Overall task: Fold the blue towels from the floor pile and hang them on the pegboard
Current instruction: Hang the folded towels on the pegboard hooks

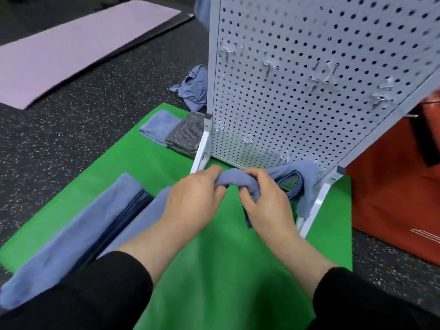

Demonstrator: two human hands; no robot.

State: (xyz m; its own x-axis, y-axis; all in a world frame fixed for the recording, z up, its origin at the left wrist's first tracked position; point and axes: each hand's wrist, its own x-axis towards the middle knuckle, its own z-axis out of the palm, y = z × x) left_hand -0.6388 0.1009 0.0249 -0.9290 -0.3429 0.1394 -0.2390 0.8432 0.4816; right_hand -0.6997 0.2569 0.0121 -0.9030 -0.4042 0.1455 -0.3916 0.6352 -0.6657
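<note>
Two bare hands meet at the centre of the frame, forearms in black sleeves reaching up from the bottom edge. The left hand [195, 198] curls its fingers round one end of a folded blue towel [283, 181], knuckles up. The right hand [264, 201] grips the same towel just beside it, thumb on top and fingers wrapped beneath. The towel's far end reaches right, touching the foot of a white pegboard [321, 67] that stands upright in the upper right of the frame; its lower edge hangs towards a green mat [214, 270].

Several metal hooks stick out of the pegboard; blur prevents an exact count.

Four more blue towels are visible: one long folded towel [71, 239] at lower left on the mat, one small folded towel [158, 126] at the mat's far edge, touching a grey striped cloth [185, 135], one crumpled towel [194, 88] on the dark speckled floor left of the board, and one partly hidden behind the board's upper left edge. A purple mat [59, 48] lies upper left. A red bag [392, 186] sits at right.
</note>
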